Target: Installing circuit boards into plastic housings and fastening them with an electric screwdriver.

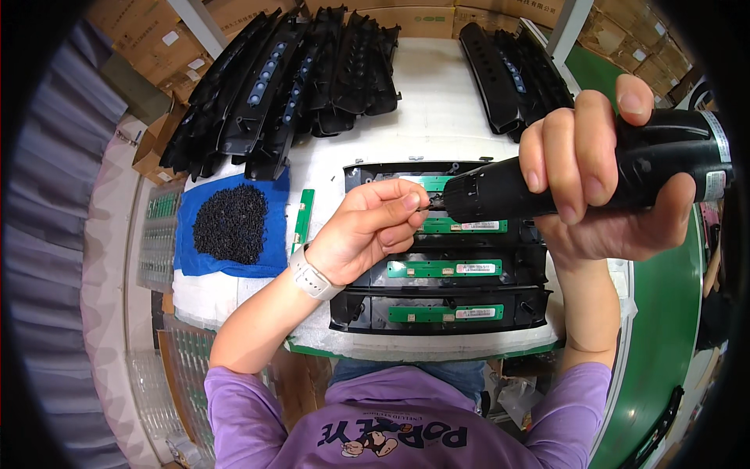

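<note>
The right hand (605, 176) was wrapped tight around a black electric screwdriver (578, 184), held level with its tip pointing toward the left hand (363, 230). The left hand's fingertips (408, 202) were pinched shut on something too small to make out at the tip. Just under both hands lay black plastic panels (441, 301) with green circuit boards (445, 268) set in them, resting on a white table (437, 109). Beyond the left wrist, a heap of small black screws (231, 223) sat on a blue cloth (191, 258). Past the hands, more black panels (289, 86) were piled, with cardboard boxes (148, 31) behind and a green floor (664, 328) below the right forearm
</note>
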Tool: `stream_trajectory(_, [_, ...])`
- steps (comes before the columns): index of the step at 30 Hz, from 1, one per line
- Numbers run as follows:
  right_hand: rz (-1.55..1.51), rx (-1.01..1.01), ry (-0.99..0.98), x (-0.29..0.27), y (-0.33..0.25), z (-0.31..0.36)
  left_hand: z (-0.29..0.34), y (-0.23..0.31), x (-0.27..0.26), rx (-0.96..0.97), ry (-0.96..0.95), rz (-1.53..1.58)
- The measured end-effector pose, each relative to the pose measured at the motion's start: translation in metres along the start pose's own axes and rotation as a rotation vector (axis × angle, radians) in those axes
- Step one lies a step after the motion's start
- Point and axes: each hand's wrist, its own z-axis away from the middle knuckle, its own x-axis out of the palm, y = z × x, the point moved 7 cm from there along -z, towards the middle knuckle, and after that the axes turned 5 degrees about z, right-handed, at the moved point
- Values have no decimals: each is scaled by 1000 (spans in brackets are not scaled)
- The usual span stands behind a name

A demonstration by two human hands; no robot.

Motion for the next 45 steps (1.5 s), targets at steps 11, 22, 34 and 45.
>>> stream_trajectory(11, [205,78,68,-41,8,-2,2,46,-6,282,341,-874])
stream_trajectory(22, [529,175,284,-66,37,8,-40,27,30,564,27,-1949])
stream_trajectory(34, [604,169,357,-75,52,6,-47,29,21,521,-14,-1783])
stream_trajectory(45, [714,245,313,-71,61,0,-52,28,17,343,31,-1634])
